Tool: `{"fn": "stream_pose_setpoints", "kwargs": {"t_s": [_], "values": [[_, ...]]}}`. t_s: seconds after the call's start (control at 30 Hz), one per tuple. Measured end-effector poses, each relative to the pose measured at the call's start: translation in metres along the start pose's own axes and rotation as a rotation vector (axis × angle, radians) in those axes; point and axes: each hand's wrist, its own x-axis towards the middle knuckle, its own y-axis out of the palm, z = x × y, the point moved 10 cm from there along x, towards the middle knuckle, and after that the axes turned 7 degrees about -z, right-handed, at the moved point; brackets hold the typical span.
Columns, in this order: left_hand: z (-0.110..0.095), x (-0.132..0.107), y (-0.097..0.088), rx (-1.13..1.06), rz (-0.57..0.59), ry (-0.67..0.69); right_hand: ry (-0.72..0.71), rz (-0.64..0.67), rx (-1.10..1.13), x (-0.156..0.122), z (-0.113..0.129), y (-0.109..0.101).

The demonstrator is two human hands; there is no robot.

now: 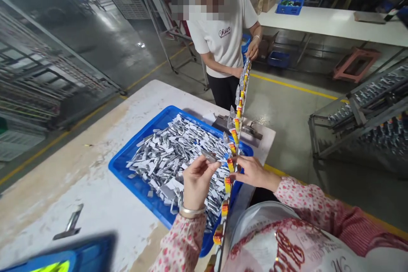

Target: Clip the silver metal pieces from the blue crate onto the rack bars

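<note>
My left hand [196,180] pinches a small silvery-grey blade-like piece [208,156] between thumb and fingers, just left of a long thin rack bar [226,216]. My right hand [253,171] is at the bar's other side, thumb and fingertips closed about one yellow-and-red clip [230,165]. Several such clips line the bar; those farther away carry grey pointed pieces [231,119], while the nearer ones hold nothing visible. Under both hands lies a blue tray [137,191] heaped with loose silvery pieces [172,153].
Across the table [105,212], a co-worker in a white shirt [226,29] has both hands at the bar's far end. A metal T-shaped part [70,223] lies at left; a dark metal fixture [251,131] sits behind the tray. A loaded rack [360,123] stands right.
</note>
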Motion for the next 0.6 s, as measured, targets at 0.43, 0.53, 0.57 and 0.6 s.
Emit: {"fn": "stream_pose_setpoints", "kwargs": {"t_s": [0.43, 0.53, 0.57, 0.6], "values": [[-0.024, -0.003, 0.022, 0.351, 0.128, 0.311, -0.136, -0.087, 0.03, 0.0, -0.006, 0.02], [-0.035, -0.01, 0.028, 0.466, 0.183, 0.441, -0.136, -0.076, 0.05, -0.001, -0.006, 0.021], [-0.039, -0.012, 0.03, 0.503, 0.196, 0.483, -0.135, -0.067, 0.052, -0.001, -0.006, 0.022], [-0.042, -0.014, 0.031, 0.541, 0.206, 0.523, -0.132, -0.059, 0.048, -0.001, -0.006, 0.022]]}}
